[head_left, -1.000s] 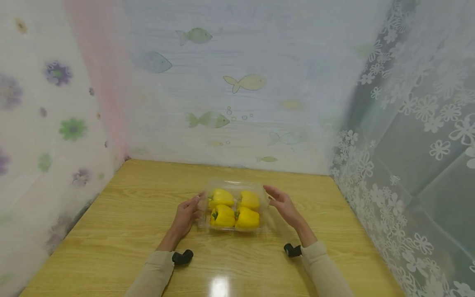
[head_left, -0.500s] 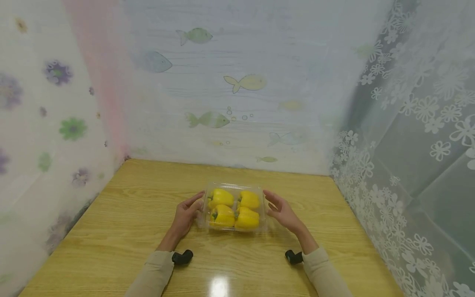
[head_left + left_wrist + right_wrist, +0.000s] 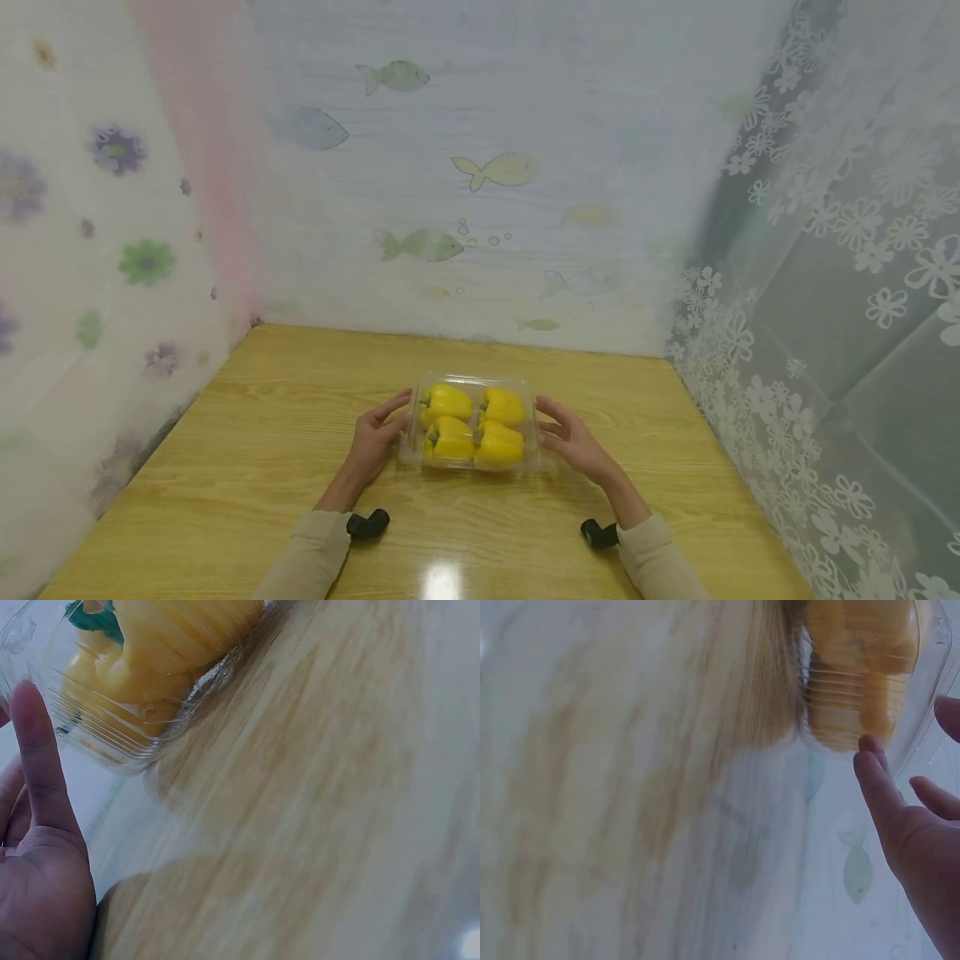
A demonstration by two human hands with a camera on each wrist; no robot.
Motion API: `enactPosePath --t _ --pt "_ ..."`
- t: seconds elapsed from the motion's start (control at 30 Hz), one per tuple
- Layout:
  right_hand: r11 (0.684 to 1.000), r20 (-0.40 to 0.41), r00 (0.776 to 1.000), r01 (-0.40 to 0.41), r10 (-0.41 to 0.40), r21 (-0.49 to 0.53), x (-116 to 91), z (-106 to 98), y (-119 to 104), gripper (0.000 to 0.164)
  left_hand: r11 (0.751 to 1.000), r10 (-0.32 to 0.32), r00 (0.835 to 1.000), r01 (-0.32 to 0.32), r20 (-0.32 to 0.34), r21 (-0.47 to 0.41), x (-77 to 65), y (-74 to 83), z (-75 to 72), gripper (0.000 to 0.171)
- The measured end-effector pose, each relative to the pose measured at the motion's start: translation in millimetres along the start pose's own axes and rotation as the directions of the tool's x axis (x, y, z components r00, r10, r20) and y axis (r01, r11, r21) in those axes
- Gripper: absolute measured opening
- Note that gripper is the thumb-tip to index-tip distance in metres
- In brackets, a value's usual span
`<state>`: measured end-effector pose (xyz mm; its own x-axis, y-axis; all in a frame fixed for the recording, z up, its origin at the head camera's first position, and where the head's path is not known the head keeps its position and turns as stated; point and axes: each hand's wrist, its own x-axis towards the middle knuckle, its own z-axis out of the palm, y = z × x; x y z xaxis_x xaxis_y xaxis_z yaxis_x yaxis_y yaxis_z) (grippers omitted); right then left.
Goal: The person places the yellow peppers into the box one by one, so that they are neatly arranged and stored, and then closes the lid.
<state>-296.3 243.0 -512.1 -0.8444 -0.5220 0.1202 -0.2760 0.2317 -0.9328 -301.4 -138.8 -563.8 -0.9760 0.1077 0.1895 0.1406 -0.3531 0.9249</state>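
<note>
A clear plastic clamshell box sits mid-table with its transparent lid over several yellow bell peppers with green stems. My left hand is at the box's left side, fingers extended along it. In the left wrist view, the thumb reaches up to the rim beside the ribbed wall, and the other fingers are partly out of view. On the opposite side, my right hand has loosely spread fingers at the box's right edge. The right wrist view shows its fingertips right by the ribbed wall.
The wood-grain table runs to a fish-patterned sheet at the back. Flower-printed sheets hang at both sides. A black wrist-worn device sits at the left cuff, with a similar device at the right.
The clear lid has come down a little and now lies flatter over the peppers. My right hand has shifted slightly toward me. My left hand has hardly moved.
</note>
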Motion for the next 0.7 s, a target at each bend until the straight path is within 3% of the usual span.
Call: enactPosePath --t 0.3,0.57,0.7 --pt "0.993 0.060 0.993 -0.101 0.104 -0.063 -7 2 -12 0.069 0.999 0.016 1.000 -0.016 0.010 0.034 0.2 1.9 -0.8 0.053" --pt "0.987 0.110 0.984 -0.133 0.143 -0.095 -20 3 -22 0.075 0.988 -0.079 0.995 0.086 -0.054 0.130 -1.9 2.6 1.4 0.053" --pt "0.983 0.153 0.972 -0.173 0.180 -0.058 -24 3 -22 0.082 0.980 -0.124 0.988 0.136 -0.092 0.147 -5.5 4.5 4.8 0.060"
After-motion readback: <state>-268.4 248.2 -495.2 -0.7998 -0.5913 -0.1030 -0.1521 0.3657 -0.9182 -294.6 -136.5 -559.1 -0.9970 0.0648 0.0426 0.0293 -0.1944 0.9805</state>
